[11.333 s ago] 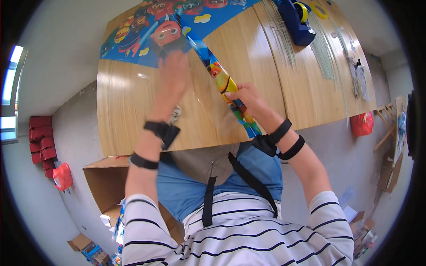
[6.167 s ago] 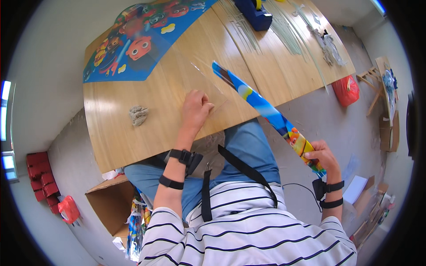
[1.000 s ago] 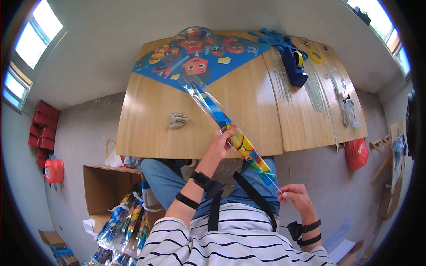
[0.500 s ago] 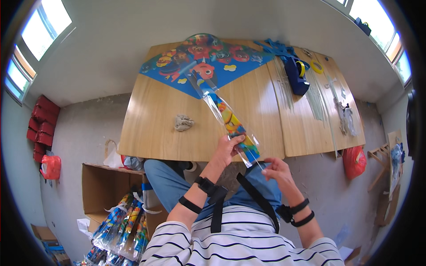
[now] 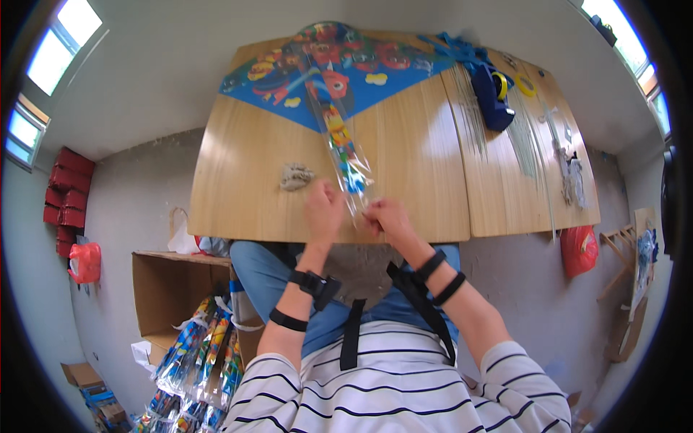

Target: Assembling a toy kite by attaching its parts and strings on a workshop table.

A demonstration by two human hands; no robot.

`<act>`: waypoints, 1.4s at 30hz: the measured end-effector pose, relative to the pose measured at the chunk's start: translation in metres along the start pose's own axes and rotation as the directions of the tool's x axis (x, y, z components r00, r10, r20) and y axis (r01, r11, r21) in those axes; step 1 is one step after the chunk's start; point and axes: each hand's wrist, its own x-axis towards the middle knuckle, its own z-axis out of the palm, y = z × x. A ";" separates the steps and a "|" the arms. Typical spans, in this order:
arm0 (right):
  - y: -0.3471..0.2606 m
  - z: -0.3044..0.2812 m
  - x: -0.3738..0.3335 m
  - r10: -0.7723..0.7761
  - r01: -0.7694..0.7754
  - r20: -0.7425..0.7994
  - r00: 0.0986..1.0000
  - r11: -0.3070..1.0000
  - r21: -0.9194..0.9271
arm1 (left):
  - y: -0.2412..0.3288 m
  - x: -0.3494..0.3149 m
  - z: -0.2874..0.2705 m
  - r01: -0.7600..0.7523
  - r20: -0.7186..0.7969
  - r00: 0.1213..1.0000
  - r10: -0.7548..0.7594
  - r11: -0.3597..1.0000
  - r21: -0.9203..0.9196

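Observation:
On the table (image 5: 253, 209) lies a long, narrow bundle in a clear plastic sleeve (image 5: 338, 133), printed in bright colours like a folded kite. Its far end rests over a blue kite-shaped sheet (image 5: 274, 90) with cartoon figures. My right hand (image 5: 386, 219) is at the near end of the sleeve, fingers curled in and closed at the plastic edge. Just left of the sleeve is my left hand (image 5: 323, 211), smeared by motion, so its grip does not show. A crumpled grey cloth (image 5: 296, 177) sits beyond my left hand.
A dark blue tape dispenser (image 5: 493, 101), a yellow tape roll (image 5: 525, 86) and thin pale rods (image 5: 521, 141) occupy the table's right part. At my left stands a cardboard box (image 5: 166, 299) beside several sleeved bundles (image 5: 195, 353). A red bag (image 5: 580, 251) is by the right edge.
The sleeved bundle has gone from my left hand's grip above the table edge to lying on the table. Both hands have moved forward over the table, the left one away from the bundle.

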 end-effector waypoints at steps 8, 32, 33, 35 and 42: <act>-0.004 0.009 0.005 0.138 -0.133 0.017 0.990 0.973 -0.190 | 0.008 0.038 -0.023 -0.524 0.218 0.852 0.477 0.782 0.339; 0.013 0.047 0.015 -0.433 0.555 0.512 0.742 -0.032 -0.831 | -0.031 0.034 -0.010 -0.627 0.511 0.763 0.395 0.646 0.436; 0.011 0.046 0.011 -0.431 0.557 0.514 0.741 -0.032 -0.830 | -0.031 0.034 -0.010 -0.624 0.514 0.763 0.392 0.656 0.425; 0.010 0.039 0.001 -0.219 0.612 0.601 0.769 -0.019 -0.791 | -0.030 0.033 -0.011 -0.615 0.516 0.767 0.380 0.665 0.423; 0.009 0.020 -0.029 -0.583 0.585 0.363 0.726 0.248 -0.772 | -0.029 0.033 -0.013 -0.607 0.509 0.772 0.381 0.677 0.415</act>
